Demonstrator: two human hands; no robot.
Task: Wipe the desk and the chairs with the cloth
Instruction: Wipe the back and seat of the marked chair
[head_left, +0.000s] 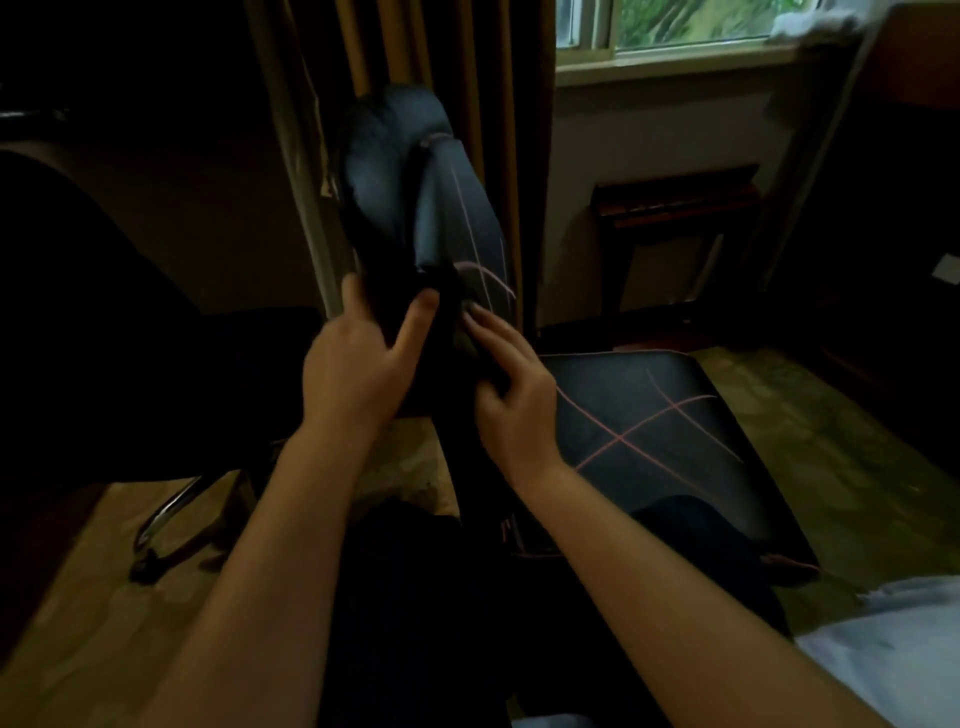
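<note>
dim room, daylight from window (691, 26), soft blur.

Brown curtain (415, 41) hanging left of window (691, 21) | dark wooden rack (675, 200) standing beneath sill | patterned floor (831, 441) showing below
</note>
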